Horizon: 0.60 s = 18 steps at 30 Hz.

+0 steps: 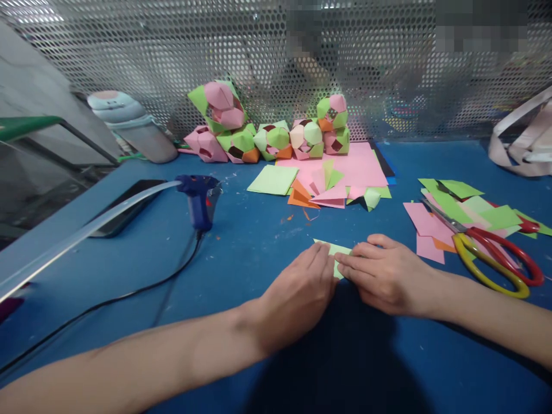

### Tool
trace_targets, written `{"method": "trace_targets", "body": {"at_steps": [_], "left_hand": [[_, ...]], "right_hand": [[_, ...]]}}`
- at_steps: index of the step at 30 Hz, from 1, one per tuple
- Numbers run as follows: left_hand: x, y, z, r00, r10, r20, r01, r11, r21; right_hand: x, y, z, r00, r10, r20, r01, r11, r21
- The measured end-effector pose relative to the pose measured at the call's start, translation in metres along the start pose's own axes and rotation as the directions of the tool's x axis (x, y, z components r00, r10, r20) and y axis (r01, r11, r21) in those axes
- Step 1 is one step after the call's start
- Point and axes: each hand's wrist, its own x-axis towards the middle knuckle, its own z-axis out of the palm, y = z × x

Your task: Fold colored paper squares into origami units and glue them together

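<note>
A small piece of light green paper [337,250] lies on the blue table, mostly covered by my two hands. My left hand [298,290] is closed on its left side, with the fingers together and pressed down. From the right, my right hand [390,276] is closed on the paper's other side, its fingertips close to those of the left. Whether the paper is folded underneath cannot be made out. Beyond the hands lie tiny orange scraps [290,218], folded orange paper [299,195] and folded pink paper [330,198].
Left stands a blue glue gun [200,201] with a long glue stick [125,204], its black cord [159,282] and a dark phone [116,215]. Scissors [495,256] rest on paper pieces [468,204] at right. Behind are paper balls [276,141], a green stack [272,179] and a cup [142,135].
</note>
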Motion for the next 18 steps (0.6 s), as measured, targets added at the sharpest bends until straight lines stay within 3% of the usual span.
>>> {"method": "trace_targets", "body": {"at_steps": [3,9,14,18], "left_hand": [[0.001,-0.007,0.005,1.000,-0.015,-0.026,0.016,0.999,0.038],[0.003,-0.021,0.008,0.991,-0.070,-0.110,0.060,0.994,-0.095],[0.006,-0.012,-0.001,0.992,-0.078,-0.102,0.054,0.974,-0.219],[0.008,-0.007,-0.004,0.994,-0.105,-0.025,0.087,0.915,-0.395]], "right_hand": [[-0.001,0.000,-0.001,1.000,-0.004,0.003,0.004,1.000,-0.008],[-0.002,0.001,-0.001,0.999,0.004,0.038,-0.005,1.000,0.014],[-0.002,0.001,0.001,0.999,0.011,0.035,-0.011,1.000,0.023],[-0.001,0.001,-0.001,0.999,0.026,0.039,-0.027,0.999,0.033]]}}
